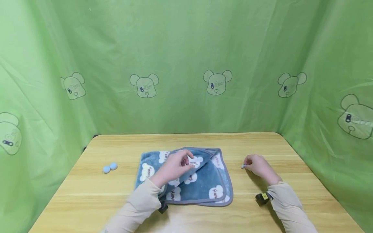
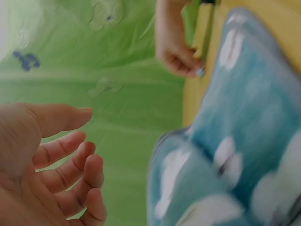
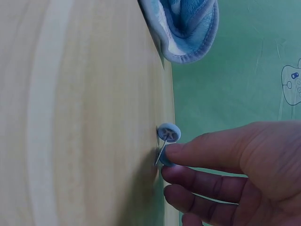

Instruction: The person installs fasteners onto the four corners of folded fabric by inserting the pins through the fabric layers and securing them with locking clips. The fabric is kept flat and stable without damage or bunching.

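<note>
Now the right hand (image 1: 258,165) pinches, apparently, a blue fastener (image 3: 170,132); the left hand (image 1: 174,165) gapes.

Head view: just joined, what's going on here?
A person's right grip pinches a small blue piece with a round head and a thin pin, near the tabletop to the right of the blanket. The left grip is over the blanket, fingers loosely bent, holding nothing. The blanket lies folded, one flap turned back. Two light-blue round pieces sit side by side on the left of the table.
</note>
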`<state>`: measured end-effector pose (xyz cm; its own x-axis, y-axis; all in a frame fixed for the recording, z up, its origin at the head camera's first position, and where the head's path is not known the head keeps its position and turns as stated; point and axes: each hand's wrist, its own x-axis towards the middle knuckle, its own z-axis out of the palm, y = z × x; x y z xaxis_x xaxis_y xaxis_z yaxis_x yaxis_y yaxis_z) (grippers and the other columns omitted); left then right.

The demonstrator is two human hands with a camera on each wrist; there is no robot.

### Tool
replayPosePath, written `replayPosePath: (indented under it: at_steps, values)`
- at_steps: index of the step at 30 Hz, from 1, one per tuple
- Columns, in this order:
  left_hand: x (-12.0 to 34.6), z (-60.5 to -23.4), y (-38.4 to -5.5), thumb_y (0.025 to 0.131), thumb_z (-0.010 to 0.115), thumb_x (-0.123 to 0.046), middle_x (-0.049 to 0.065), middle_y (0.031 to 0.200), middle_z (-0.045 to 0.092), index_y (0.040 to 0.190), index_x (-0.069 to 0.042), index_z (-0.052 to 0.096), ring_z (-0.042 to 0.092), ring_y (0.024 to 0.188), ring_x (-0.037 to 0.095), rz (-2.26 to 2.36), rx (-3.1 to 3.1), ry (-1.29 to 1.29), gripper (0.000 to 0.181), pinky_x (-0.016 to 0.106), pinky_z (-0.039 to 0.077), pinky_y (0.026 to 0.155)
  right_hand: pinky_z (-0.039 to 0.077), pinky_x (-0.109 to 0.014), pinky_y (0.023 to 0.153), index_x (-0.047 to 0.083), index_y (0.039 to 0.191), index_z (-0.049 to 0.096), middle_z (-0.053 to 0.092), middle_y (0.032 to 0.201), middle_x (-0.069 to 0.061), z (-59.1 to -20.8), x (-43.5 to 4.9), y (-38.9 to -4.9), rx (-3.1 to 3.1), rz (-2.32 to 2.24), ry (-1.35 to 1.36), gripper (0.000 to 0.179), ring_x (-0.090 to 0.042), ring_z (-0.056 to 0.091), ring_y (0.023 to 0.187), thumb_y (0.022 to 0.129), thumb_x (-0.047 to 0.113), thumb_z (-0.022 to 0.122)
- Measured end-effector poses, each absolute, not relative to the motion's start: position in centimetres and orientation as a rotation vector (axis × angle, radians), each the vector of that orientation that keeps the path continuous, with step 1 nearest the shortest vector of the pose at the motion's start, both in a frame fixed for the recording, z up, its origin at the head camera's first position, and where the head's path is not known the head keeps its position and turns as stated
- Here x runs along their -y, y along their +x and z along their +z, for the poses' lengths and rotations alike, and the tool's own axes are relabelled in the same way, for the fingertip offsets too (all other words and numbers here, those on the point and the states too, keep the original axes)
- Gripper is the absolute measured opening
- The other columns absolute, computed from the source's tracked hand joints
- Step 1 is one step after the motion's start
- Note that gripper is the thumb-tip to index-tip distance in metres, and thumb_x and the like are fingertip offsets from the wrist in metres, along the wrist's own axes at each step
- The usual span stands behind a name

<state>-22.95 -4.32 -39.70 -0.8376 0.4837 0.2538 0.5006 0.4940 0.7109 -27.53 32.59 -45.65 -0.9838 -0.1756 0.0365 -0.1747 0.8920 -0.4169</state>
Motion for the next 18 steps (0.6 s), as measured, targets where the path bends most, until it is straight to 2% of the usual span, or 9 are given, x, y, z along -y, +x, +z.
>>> replayPosePath:
  at_steps: [5,12,18]
  values:
    - [2.5,-41.2,-22.2,0.088,0.072,-0.021,-0.007,0.079,0.06,0.101,-0.012,0.064,0.051,0.065,-0.001,-1.099,2.802,-1.078,0.017,0.016,0.045,0.063,0.043,-0.031,0.063,0.008,0.076,0.063,0.063,0.074,-0.002,-45.7,-32.6,-27.5,-3.06,-0.684,-0.3,0.01,-0.017,0.053,0.071,0.083,0.007,0.07]
    - [0.8,-43.1,-21.5,0.088,0.072,-0.029,-0.014,0.073,0.057,0.093,-0.022,0.067,0.049,0.065,-0.003,-0.655,2.926,-1.331,0.01,0.013,0.04,0.063,0.044,-0.03,0.063,0.007,0.077,0.063,0.063,0.072,-0.002,-45.7,-32.5,-27.5,-3.05,-0.689,-0.302,0.009,-0.016,0.053,0.069,0.083,0.007,0.07]
    - [0.3,-44.2,-21.0,0.083,0.075,-0.04,-0.016,0.073,0.056,0.093,-0.025,0.067,0.05,0.067,-0.004,-0.426,2.993,-1.432,0.02,0.012,0.039,0.065,0.044,-0.029,0.062,0.006,0.077,0.064,0.063,0.072,-0.002,-45.7,-32.5,-27.5,-3.048,-0.698,-0.302,0.009,-0.015,0.053,0.068,0.083,0.008,0.07]
